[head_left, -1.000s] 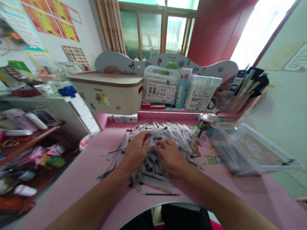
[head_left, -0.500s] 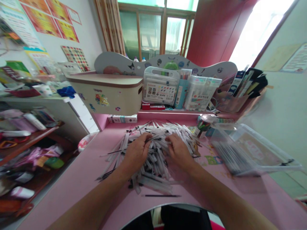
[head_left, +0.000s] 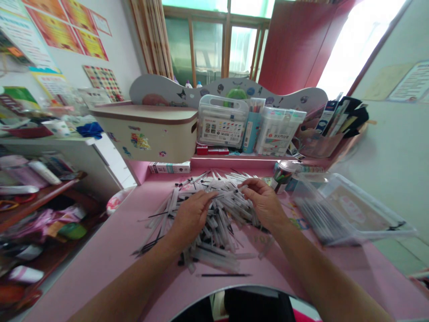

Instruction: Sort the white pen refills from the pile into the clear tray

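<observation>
A loose heap of pen parts (head_left: 214, 223), with clear barrels, dark refills and small black caps, spreads over the pink desk in front of me. Over its left side, my left hand (head_left: 190, 213) is closed, thumb and forefinger pinching the end of a clear pen barrel (head_left: 221, 194). My right hand (head_left: 264, 203) hovers at the heap's right side, its thumb and fingertips pinched on a small pale pen part whose exact kind I cannot make out. One dark refill (head_left: 224, 275) lies apart near the desk's front edge.
At right, a clear plastic box (head_left: 335, 239) holds a layer of slender sticks. Behind the heap stand a jar (head_left: 284, 172) and a small white box (head_left: 170, 167). On the shelf are a cream bin (head_left: 147, 138), marker cases (head_left: 223, 125) and a pen holder (head_left: 318, 141).
My right hand has moved right and slightly up, away from the left hand, and shows more of its palm side. My left hand has barely moved. A clear barrel now shows below my right wrist.
</observation>
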The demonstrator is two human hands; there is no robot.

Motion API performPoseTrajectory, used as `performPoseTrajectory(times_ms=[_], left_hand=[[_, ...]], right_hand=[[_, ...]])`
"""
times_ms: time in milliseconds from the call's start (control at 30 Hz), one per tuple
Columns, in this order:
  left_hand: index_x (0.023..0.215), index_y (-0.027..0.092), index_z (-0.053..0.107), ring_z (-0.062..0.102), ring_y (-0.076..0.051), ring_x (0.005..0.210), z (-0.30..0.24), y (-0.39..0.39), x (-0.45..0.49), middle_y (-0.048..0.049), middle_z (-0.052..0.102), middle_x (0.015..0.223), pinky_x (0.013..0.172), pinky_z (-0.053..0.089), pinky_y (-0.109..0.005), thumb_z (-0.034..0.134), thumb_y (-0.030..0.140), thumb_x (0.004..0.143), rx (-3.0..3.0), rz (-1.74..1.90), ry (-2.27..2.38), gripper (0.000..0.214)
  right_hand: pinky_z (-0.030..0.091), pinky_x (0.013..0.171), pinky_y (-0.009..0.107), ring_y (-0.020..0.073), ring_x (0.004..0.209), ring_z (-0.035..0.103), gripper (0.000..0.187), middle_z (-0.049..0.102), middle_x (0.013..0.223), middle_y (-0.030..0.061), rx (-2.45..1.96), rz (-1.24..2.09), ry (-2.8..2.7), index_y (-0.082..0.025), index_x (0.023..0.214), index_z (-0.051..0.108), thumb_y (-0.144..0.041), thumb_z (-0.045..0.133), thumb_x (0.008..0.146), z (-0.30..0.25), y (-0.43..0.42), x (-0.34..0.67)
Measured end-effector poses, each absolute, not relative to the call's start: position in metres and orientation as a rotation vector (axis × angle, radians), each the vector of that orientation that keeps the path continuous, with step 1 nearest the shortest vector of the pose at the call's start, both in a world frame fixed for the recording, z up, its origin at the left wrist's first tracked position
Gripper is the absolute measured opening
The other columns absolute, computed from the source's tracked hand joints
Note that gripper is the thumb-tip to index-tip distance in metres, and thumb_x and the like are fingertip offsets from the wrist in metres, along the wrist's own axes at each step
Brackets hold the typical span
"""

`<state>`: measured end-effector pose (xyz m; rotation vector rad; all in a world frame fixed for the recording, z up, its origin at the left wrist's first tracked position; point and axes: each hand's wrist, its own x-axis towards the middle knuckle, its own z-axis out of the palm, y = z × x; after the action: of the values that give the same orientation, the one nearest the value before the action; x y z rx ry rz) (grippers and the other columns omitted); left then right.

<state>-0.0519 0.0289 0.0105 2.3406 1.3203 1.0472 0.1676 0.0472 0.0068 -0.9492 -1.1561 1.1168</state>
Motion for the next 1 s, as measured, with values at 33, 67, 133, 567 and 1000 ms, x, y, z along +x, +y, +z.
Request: performPoseTrajectory(times_ms=[33, 67, 133, 567, 1000], left_hand=[[0.114, 0.023, 0.068, 0.066, -0.022, 0.098, 0.011, 0.029, -0.052, -0.0072, 0.072, 0.104, 0.091, 0.052, -0.036, 0.044, 0.018, 0.092, 2.336, 1.055, 1.318, 0.033], [0.114, 0.023, 0.068, 0.066, -0.022, 0.098, 0.011, 0.029, -0.051, -0.0070, 0.072, 0.103, 0.091, 0.051, -0.036, 0.044, 0.019, 0.092, 2.328, 1.059, 1.313, 0.033], [0.112, 0.024, 0.068, 0.065, -0.022, 0.101, 0.011, 0.029, -0.051, -0.0068, 0.072, 0.106, 0.093, 0.050, -0.037, 0.045, 0.020, 0.091, 2.292, 1.068, 1.314, 0.032], [0.093, 0.021, 0.066, 0.049, -0.007, 0.062, 0.021, 0.032, -0.054, 0.0057, 0.057, 0.074, 0.061, 0.041, -0.019, 0.065, 0.033, 0.085, 1.242, 1.428, 1.001, 0.014], [0.086, 0.015, 0.066, 0.067, -0.010, 0.067, 0.016, 0.030, -0.047, 0.0020, 0.068, 0.073, 0.064, 0.056, -0.020, 0.082, 0.029, 0.069, 0.936, 1.333, 0.848, 0.027]], right_hand=[[0.045, 0.069, 0.026, 0.0129, 0.074, 0.058, 0.021, 0.069, 0.090, 0.0012, -0.945, 1.116, -1.158, -0.020, 0.088, 0.066, -0.029, 0.076, 0.072, 0.007, 0.047, 0.167], [0.045, 0.069, 0.026, 0.0124, 0.072, 0.057, 0.021, 0.069, 0.089, 0.0009, -0.948, 1.110, -1.166, -0.020, 0.088, 0.066, -0.029, 0.076, 0.072, 0.007, 0.047, 0.167], [0.045, 0.066, 0.025, 0.0113, 0.069, 0.056, 0.022, 0.067, 0.087, -0.0001, -0.965, 1.087, -1.180, -0.020, 0.089, 0.066, -0.030, 0.076, 0.072, 0.007, 0.046, 0.168], [0.040, 0.043, 0.021, 0.0094, 0.047, 0.050, 0.022, 0.058, 0.060, -0.0060, -0.926, 1.421, -1.240, -0.022, 0.082, 0.052, -0.032, 0.069, 0.073, 0.008, 0.033, 0.155], [0.044, 0.050, 0.021, 0.0090, 0.052, 0.054, 0.023, 0.063, 0.063, -0.0030, -0.941, 1.441, -1.336, -0.019, 0.088, 0.062, -0.035, 0.072, 0.075, 0.003, 0.029, 0.148]])
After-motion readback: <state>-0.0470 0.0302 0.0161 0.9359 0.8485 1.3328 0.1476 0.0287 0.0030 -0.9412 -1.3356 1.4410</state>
